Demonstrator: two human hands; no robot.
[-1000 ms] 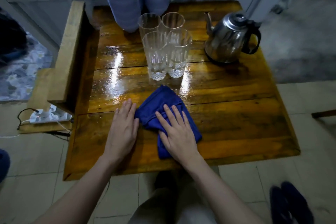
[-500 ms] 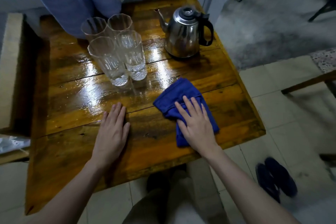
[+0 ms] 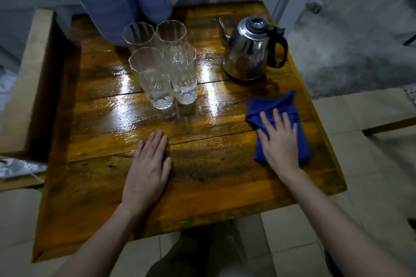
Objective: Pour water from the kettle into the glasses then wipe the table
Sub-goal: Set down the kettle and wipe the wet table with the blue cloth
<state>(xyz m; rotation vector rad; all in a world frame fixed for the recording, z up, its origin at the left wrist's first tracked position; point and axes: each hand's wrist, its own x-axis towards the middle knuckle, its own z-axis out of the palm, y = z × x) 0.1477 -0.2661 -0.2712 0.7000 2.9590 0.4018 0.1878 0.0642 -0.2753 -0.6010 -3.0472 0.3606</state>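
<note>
Several tall clear glasses stand bunched at the middle back of the glossy wooden table. A steel kettle with a black handle stands at the back right, spout pointing left. A folded blue cloth lies near the table's right edge, in front of the kettle. My right hand presses flat on the cloth, fingers spread. My left hand rests flat on the bare wood at front centre, holding nothing.
Blue rolled material and a pale cloth lean over the table's back left. A wooden bench edge runs along the left side. White furniture stands behind. Tiled floor surrounds the table; a power strip lies at left.
My right hand has slid the blue cloth from the table's front centre to its right edge. My left hand has stayed flat on the wood. The camera view has shifted.
</note>
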